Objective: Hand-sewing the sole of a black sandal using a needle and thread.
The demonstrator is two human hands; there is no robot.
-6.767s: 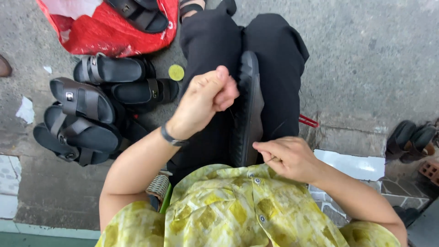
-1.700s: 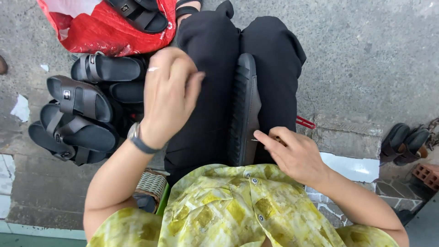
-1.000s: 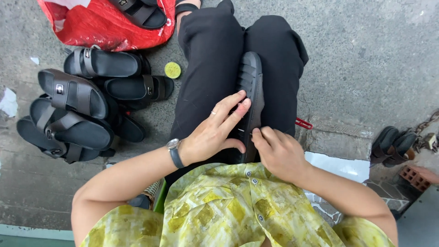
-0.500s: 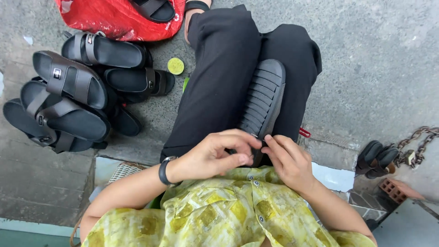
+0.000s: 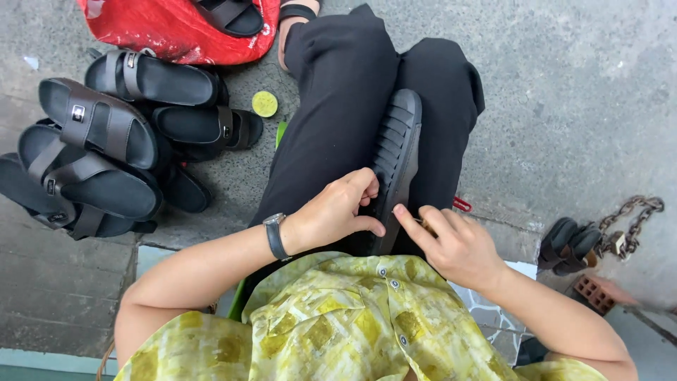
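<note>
**Black sole on the lap, both hands closed in at its near end**

Black ridged shoe sole (image 5: 396, 166) lies along the lap between the thighs, tilted a little to the right as it was half a second ago. I see the left hand (image 5: 335, 214), raised high earlier, now down, fingers curled and pinching the near end of the sole. The right hand (image 5: 451, 243) meets it there, fingers bent on the edge; what it grips I cannot tell. Dark sandals (image 5: 99, 152) stay piled at far left.
</note>
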